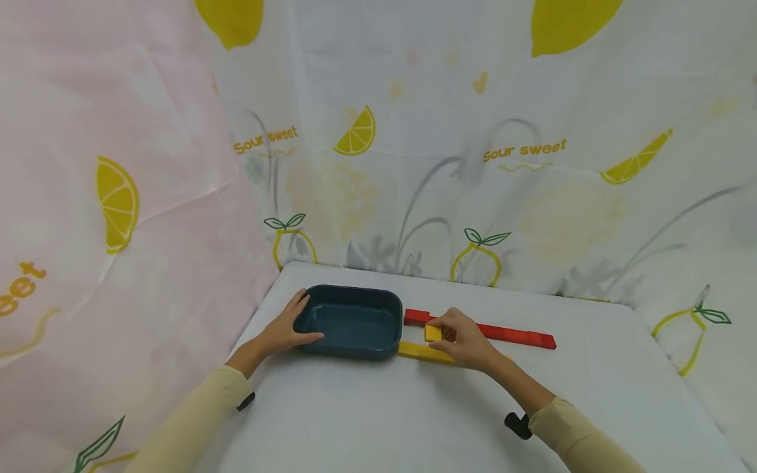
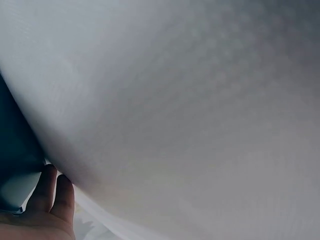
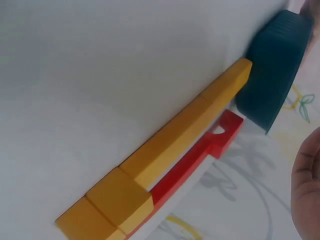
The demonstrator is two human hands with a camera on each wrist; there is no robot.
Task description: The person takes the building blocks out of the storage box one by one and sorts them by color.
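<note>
A dark teal rectangular dish (image 1: 355, 322) sits on the white table. My left hand (image 1: 288, 326) grips its left end, thumb over the near rim and fingers along the outer side; in the left wrist view two fingertips (image 2: 48, 172) lie against the dish wall. Between thumb and fingers my right hand (image 1: 468, 339) pinches a small yellow block (image 1: 433, 334), held above a row of yellow blocks (image 1: 422, 352). Behind that runs a row of red blocks (image 1: 514, 335). Only an edge of the right palm shows in the right wrist view, so the pinched block is hidden there.
Both rows start close to the dish's right side and stretch rightward. At the left end of the red row a block with a rounded notch (image 3: 230, 127) sticks out. A lemon-print cloth (image 1: 414, 164) hangs behind the white table (image 1: 367, 414) and along its left.
</note>
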